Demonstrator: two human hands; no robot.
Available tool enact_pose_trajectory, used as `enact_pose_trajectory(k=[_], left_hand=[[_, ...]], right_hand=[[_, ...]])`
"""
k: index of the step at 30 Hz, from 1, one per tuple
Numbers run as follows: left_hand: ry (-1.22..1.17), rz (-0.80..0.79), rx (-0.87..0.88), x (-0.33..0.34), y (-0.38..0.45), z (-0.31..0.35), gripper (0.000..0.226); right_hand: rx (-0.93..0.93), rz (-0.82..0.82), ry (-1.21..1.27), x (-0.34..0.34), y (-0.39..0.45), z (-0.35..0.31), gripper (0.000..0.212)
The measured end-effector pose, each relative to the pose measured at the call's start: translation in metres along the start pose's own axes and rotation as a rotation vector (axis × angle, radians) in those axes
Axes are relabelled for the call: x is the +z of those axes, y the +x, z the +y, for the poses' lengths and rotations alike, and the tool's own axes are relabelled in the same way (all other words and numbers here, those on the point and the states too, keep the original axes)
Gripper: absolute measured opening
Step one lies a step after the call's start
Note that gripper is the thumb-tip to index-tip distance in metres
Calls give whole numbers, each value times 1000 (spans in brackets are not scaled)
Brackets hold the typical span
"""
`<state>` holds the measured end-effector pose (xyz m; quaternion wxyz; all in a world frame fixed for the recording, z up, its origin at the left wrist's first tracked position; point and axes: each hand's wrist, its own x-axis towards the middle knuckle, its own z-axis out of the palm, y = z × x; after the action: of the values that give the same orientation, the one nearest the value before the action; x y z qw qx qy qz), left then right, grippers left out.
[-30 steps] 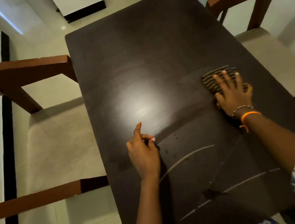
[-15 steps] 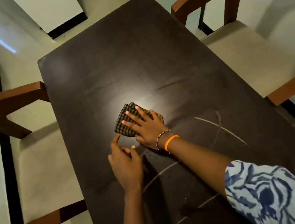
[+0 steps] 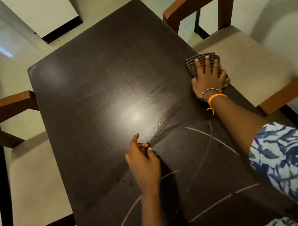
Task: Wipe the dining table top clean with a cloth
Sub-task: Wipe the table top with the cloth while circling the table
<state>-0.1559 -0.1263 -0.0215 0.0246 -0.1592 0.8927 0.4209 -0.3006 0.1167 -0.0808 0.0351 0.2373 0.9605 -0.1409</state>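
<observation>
A dark brown dining table top (image 3: 98, 78) fills the middle of the head view. My right hand (image 3: 208, 79) lies flat, fingers spread, on a brown checked cloth (image 3: 193, 64) at the table's right edge. My left hand (image 3: 143, 163) rests on the table near the middle, fingers loosely curled with the index finger out, holding nothing. Pale chalk-like curved lines (image 3: 212, 139) and small dark specks mark the near part of the top. A damp wiped streak runs from the bright glare spot toward the cloth.
A wooden chair with a beige seat (image 3: 240, 60) stands tight against the right edge, its arm (image 3: 289, 90) near my right wrist. Another such chair (image 3: 33, 183) sits at the left edge. Pale floor tiles and white furniture bases lie beyond the far end.
My right hand has swept the cloth from the table's middle out to the right edge. My left hand stayed on the table near the middle.
</observation>
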Motion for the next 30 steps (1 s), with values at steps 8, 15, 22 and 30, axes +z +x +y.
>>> enact_pose_trajectory(k=[8,15,22,30], left_hand=[[73,143,3,3,1,3,58],[55,114,-36,1,-4,4,55],[35,79,-35,16,-11,6,51],[48,136,-44,6,-10,12,52]], right_hand=[[-735,-249,-56,49,-103,-142,65],[-703,-154,-66,29,-24,-106,59],[-235,-30,-58,-7,50,9,60],[-470,-106,-57,24,-66,-58,66]])
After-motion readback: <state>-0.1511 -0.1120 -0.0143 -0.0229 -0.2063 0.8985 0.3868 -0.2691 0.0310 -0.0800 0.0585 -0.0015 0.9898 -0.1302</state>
